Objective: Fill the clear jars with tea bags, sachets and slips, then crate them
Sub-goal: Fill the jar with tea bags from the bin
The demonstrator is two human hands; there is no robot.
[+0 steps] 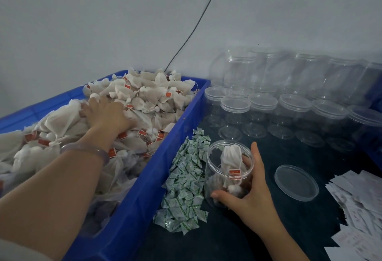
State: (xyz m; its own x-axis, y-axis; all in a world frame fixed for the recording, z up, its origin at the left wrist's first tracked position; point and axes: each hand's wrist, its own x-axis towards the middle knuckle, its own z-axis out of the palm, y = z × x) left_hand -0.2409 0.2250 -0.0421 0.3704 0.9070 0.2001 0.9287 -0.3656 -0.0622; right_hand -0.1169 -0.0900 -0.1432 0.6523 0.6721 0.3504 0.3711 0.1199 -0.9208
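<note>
Head view: the left hand (pixel 105 113) lies palm down on the tea bags (pixel 144 95) heaped in the blue crate (pixel 144 188), its fingertips buried, so I cannot tell whether it has pinched one. The right hand (pixel 248 192) grips the open jar (pixel 228 157), mouth upward, a few bags inside. The jar sits to the right of the left hand and nearer the person, past the crate wall, just beside the sachets (pixel 186 178). The slips (pixel 361 209) are cut off at the right edge.

Dark tabletop (pixel 237 229): blue crate (pixel 144 178), sachet pile (pixel 186 182) beside it, lidded clear jars (pixel 262 103), loose lid (pixel 296 182), paper slips (pixel 361 198).
</note>
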